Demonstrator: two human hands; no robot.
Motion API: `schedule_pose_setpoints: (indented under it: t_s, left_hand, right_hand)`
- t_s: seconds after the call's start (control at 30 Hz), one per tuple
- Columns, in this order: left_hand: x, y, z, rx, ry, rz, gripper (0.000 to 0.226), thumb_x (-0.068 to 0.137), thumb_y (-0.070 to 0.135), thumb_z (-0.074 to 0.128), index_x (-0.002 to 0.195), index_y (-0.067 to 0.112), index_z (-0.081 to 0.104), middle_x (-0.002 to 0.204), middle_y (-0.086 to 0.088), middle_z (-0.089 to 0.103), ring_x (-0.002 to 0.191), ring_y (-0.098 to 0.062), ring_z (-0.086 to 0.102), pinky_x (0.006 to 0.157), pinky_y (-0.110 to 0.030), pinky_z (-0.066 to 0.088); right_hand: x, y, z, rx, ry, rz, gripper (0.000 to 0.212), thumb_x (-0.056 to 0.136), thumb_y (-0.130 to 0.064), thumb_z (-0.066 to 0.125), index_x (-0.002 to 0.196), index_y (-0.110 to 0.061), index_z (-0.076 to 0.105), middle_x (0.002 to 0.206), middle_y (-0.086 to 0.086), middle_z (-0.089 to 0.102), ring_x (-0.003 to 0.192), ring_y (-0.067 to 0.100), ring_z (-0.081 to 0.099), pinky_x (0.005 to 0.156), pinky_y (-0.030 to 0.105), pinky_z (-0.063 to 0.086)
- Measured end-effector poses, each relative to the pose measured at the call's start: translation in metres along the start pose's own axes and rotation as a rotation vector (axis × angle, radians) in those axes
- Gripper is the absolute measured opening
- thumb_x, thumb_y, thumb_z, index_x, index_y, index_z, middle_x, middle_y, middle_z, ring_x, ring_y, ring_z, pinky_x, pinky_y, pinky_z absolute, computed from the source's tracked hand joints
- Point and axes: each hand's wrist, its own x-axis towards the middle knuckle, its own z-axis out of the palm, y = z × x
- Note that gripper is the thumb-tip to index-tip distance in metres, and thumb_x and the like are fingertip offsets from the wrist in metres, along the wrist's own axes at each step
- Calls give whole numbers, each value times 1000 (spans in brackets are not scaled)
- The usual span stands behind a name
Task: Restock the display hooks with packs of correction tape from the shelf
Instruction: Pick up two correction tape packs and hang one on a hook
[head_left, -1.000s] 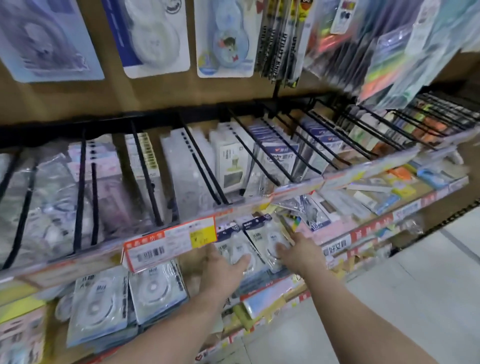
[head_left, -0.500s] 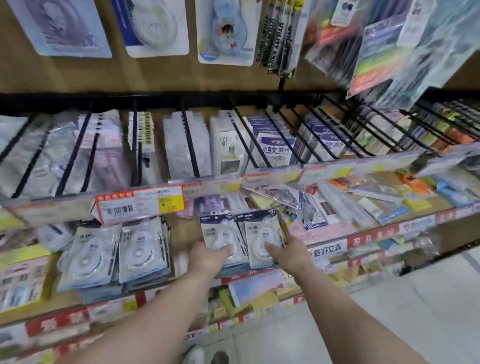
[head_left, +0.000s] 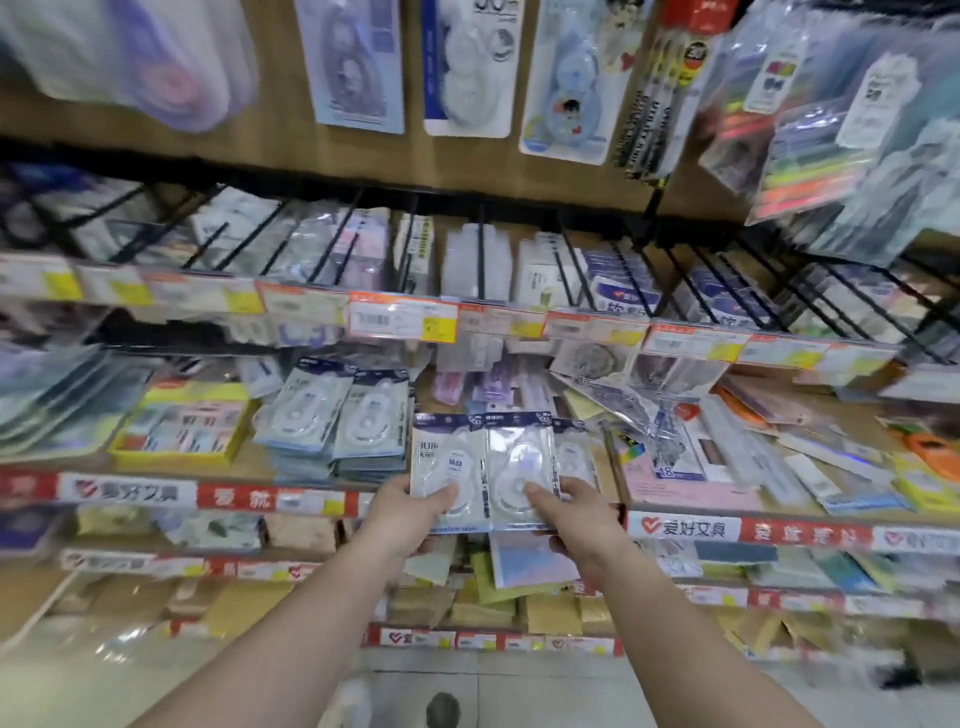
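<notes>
Two clear packs of correction tape with dark blue headers are lifted clear of the shelf (head_left: 311, 501), side by side. My left hand (head_left: 410, 514) pinches the left pack (head_left: 447, 462) at its lower edge. My right hand (head_left: 576, 512) grips the right pack (head_left: 519, 467), thumb on its front. A third pack (head_left: 574, 457) shows just behind, at the right. Two stacks of the same packs (head_left: 337, 421) lie on the shelf to the left. Black display hooks (head_left: 480, 254) jut out above, holding white and blue packs.
Price tags (head_left: 402, 322) line the hook rail. A yellow box (head_left: 182, 423) sits left of the stacks and a pink pad (head_left: 685, 483) lies right of my hands. Carded tape dispensers (head_left: 467, 62) hang on the back wall. Lower shelves hold paper goods; pale floor lies below.
Both hands have lifted the packs off the shelf stack and drawn them toward me. The camera has swung, so the shelves sit more to the left.
</notes>
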Motion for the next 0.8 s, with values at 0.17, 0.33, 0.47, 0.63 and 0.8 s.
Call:
schedule_pose_setpoints:
  t_s: [0.17,0.33,0.47,0.63,0.8]
  left_hand:
    - [-24,-2,-67,-44,88,61,25,87,28,75,101,23,54,98,7,65,85,-14,63,70,-34,54]
    - [-43,-10,-156,-104,228,91,46,86,30,76,123,15,53,112,-1,67,92,-19,66,74,-35,55]
    - [-65,-18,-251,-153,335,136,30,85,28,77,111,20,62,101,-4,70,78,-18,64,58,-28,48]
    - [-92,-24,-392,-137,396,201,34,79,33,80,106,22,63,103,-5,72,82,-22,66,70,-34,52]
    - [-117,-13,-500,-179,444,296,22,89,19,72,107,22,60,99,1,72,72,-15,65,52,-25,48]
  right_hand:
    - [-15,-15,51,-30,-172,-50,71,92,-39,66,150,-13,33,135,6,52,107,22,55,82,32,49]
    - [-32,-37,132,-168,-286,-157,96,67,-70,72,142,-17,45,123,0,63,109,23,64,84,36,53]
    - [-61,-60,226,-246,-379,-220,58,87,-45,69,126,-5,54,104,4,63,84,22,62,65,30,53]
    - [-112,-83,355,-253,-500,-313,46,84,-45,70,119,-17,61,110,11,72,101,30,68,86,44,57]
    - [-158,-112,455,-217,-541,-419,33,95,-35,63,123,-20,53,112,-4,68,96,14,66,73,28,50]
